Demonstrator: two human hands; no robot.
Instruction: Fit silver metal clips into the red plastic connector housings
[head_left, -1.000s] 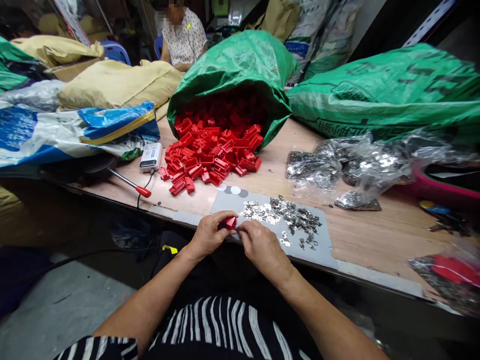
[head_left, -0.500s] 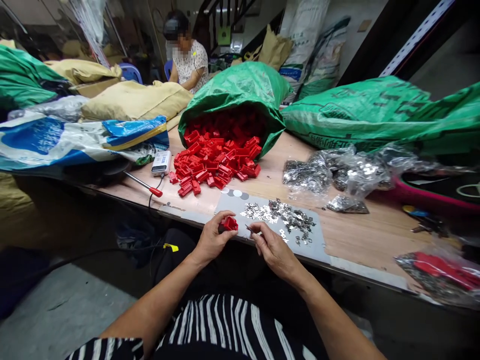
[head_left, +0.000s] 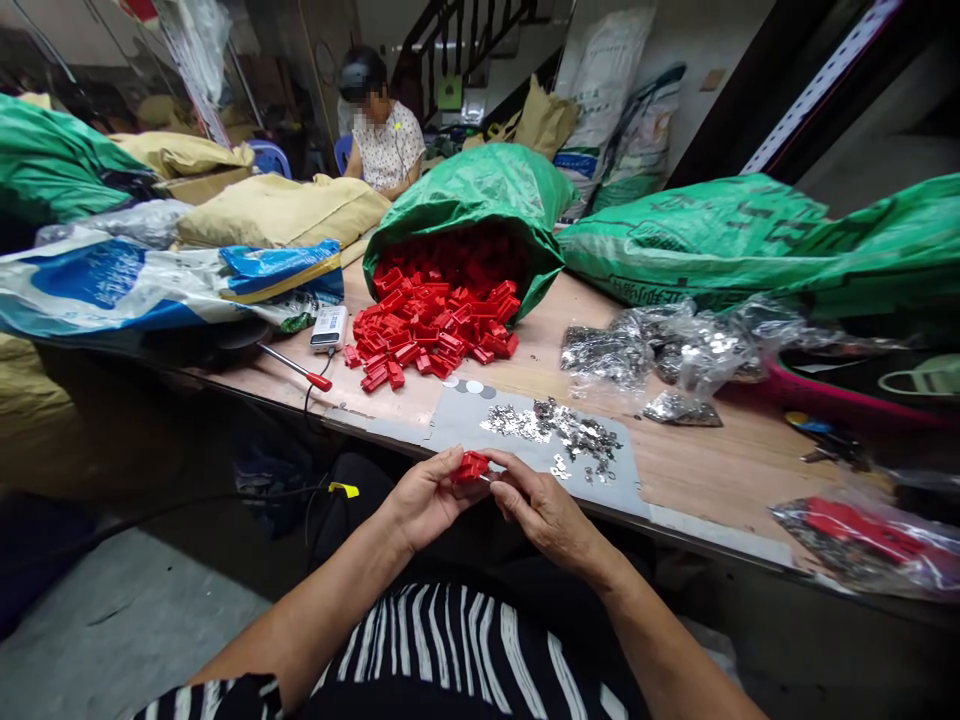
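Note:
Between the thumb and fingers of my left hand (head_left: 430, 497) is a red plastic housing (head_left: 471, 467), held just off the table's front edge. My right hand (head_left: 541, 503) pinches a small metal piece (head_left: 485, 477) against the housing's right side; its fingertips hide most of that piece. Past my hands, loose silvery flat metal pieces (head_left: 516, 424) and darker metal pieces (head_left: 585, 438) lie on a grey mat (head_left: 457, 425). Many more red housings (head_left: 427, 330) spill from the mouth of a green woven sack (head_left: 480, 185).
A screwdriver-like tool with a red handle (head_left: 319, 382) and a white device with a cable (head_left: 328, 330) lie left of the red heap. Clear bags of metal parts (head_left: 607, 355) sit to the right. Across the table sits another person (head_left: 384, 145). Full sacks (head_left: 281, 210) line the back.
My right hand has brought the small metal piece leftward to the red housing. My left hand has turned the housing and shifted slightly right and down. The camera view has tilted a little.

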